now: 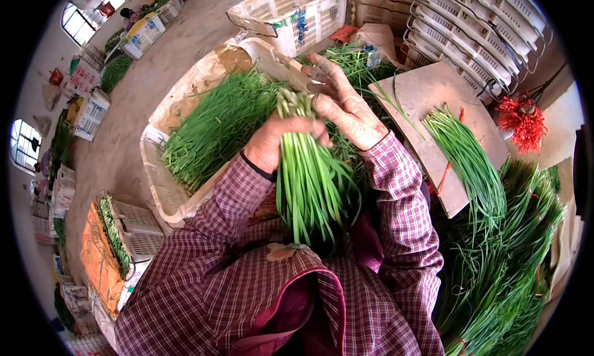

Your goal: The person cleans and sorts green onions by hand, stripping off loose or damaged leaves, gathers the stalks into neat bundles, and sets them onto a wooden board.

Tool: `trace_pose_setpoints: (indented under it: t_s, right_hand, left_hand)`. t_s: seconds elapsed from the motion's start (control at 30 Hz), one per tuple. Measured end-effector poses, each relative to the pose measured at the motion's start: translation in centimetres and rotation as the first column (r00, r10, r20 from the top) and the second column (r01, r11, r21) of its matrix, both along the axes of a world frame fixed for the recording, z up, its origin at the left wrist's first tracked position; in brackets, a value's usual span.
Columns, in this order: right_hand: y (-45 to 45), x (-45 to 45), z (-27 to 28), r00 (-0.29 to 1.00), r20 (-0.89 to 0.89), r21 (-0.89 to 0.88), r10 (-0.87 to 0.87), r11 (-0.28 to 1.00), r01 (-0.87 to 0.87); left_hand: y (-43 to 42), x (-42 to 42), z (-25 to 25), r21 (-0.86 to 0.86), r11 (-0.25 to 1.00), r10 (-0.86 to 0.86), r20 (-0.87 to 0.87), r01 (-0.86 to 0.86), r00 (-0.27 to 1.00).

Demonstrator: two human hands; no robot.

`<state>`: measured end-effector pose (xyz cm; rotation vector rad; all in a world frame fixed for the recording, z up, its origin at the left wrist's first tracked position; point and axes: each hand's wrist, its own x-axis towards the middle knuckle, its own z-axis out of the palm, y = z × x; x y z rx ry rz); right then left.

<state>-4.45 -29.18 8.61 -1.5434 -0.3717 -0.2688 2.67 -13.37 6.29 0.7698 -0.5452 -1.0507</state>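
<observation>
My left hand [281,139] is wrapped round a bunch of long green stalks [304,183], whose pale ends point up and whose leaves hang down over my lap. Beside the pale ends, my right hand [348,105] is raised with its fingers spread, holding nothing. Left of the bunch, loose green stalks [216,124] fill a white crate [162,170]. On the right, a smaller bunch [467,155] lies on a tilted board [427,93] over a red tie.
Tied green bunches [501,275] are piled at the lower right. Red ties [523,122] hang beyond the board. Stacked crates [476,31] stand at the upper right, another white crate [309,25] at the top. An orange-covered crate [102,257] is at the lower left; people are far left.
</observation>
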Motion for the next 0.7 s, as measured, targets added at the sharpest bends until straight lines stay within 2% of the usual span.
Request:
trace_pose_setpoints:
  t_s: [0.03,0.07,0.1,0.13,0.17,0.23,0.3,0.37,0.4,0.43,0.5,0.53,0.57,0.63,0.7]
  right_hand:
    - [0.2,-0.7,0.4,0.991,-0.123,0.057,0.051,0.997,-0.044]
    - [0.8,-0.2,-1.2,1.0,-0.004,-0.054,0.002,0.999,-0.002]
    - [1.3,0.5,-2.7,0.992,0.121,-0.16,-0.035,0.986,0.054]
    - [1.5,-0.2,-2.6,0.996,0.063,-0.32,-0.066,0.944,0.083]
    - [1.8,-0.7,-3.1,0.987,0.102,-0.384,-0.125,0.91,0.155]
    - [1.2,-1.6,-4.2,0.964,-0.125,-0.416,-0.236,0.894,0.165]
    - [-2.6,-1.0,-12.6,0.924,0.108,-0.657,-0.367,0.671,0.344]
    - [-4.0,-2.5,-12.8,0.835,-0.011,-0.872,-0.55,0.415,0.261]
    - [-4.8,-2.9,-13.4,0.789,-0.094,-0.904,-0.607,0.384,0.188]
    - [-5.8,-3.1,-14.1,0.731,-0.168,-0.927,-0.661,0.358,0.111]
    - [-7.2,-4.9,-13.3,0.732,-0.15,-0.902,-0.665,0.395,0.174]
    - [-7.1,-5.6,-11.0,0.686,-0.177,-0.92,-0.705,0.366,0.138]
    - [-7.8,-5.7,-11.4,0.692,0.016,-0.907,-0.722,0.281,0.314]
    - [-8.8,-6.1,-10.9,0.596,0.213,-0.8,-0.774,0.212,0.561]
    - [-7.5,-6.3,-7.2,0.623,0.328,-0.547,-0.71,0.395,0.738]
  left_hand:
    - [0.2,1.0,1.4,-0.059,0.998,0.037,0.032,-0.035,0.999]
    - [0.6,1.9,2.5,-0.102,0.987,0.126,0.017,-0.123,0.992]
    - [0.7,2.7,3.7,-0.192,0.973,0.127,-0.022,-0.129,0.992]
    - [1.0,3.7,4.9,-0.245,0.953,0.19,0.02,-0.179,0.982]
    - [1.5,5.0,5.9,-0.299,0.927,0.253,0.057,-0.225,0.966]
    - [2.6,7.5,7.1,-0.399,0.868,0.324,0.006,-0.295,0.946]
    - [4.4,9.3,8.8,-0.401,0.873,0.305,0.006,-0.277,0.952]
    - [5.4,11.0,9.1,-0.505,0.77,0.457,0.011,-0.389,0.89]
    - [5.9,11.4,9.1,-0.511,0.754,0.474,-0.01,-0.412,0.88]
    - [6.0,11.7,9.0,-0.517,0.75,0.478,-0.007,-0.412,0.879]
    - [6.4,12.1,8.6,-0.539,0.735,0.483,-0.011,-0.412,0.876]
    - [6.5,12.1,8.5,-0.539,0.734,0.495,0.007,-0.413,0.869]
    - [6.5,12.3,8.3,-0.54,0.732,0.498,0.008,-0.415,0.867]
    - [6.4,12.6,7.8,-0.523,0.739,0.505,0.014,-0.424,0.863]
    - [6.1,12.5,7.4,-0.514,0.741,0.519,0.031,-0.432,0.854]
